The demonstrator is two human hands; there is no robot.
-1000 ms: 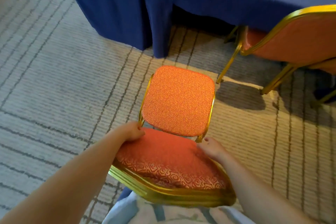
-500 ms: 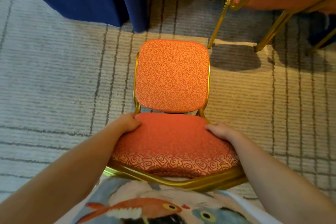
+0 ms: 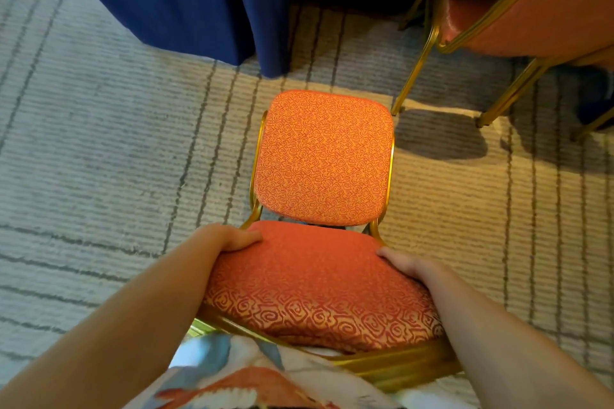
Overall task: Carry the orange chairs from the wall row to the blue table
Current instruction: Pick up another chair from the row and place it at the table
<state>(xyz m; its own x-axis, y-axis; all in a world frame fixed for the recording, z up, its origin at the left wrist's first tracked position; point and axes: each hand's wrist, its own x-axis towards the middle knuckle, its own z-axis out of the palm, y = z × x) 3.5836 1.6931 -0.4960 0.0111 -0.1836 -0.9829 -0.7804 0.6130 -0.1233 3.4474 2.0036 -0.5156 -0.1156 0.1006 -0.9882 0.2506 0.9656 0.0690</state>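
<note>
Orange chair [image 3: 315, 282], left hand [image 3: 232, 239], right hand [image 3: 410, 266] gripping sides

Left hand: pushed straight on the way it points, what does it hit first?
Probably the chair's own seat, just beyond the backrest the left hand grips; depth unclear.

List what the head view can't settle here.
Head view:
Orange chair legs: hidden beneath its seat; lifted or standing, cannot tell.
Fingertips of left hand and right hand: wrapped behind the backrest.
Blue table top: cut off by upper edge.
Second chair: cropped by right edge.
</note>
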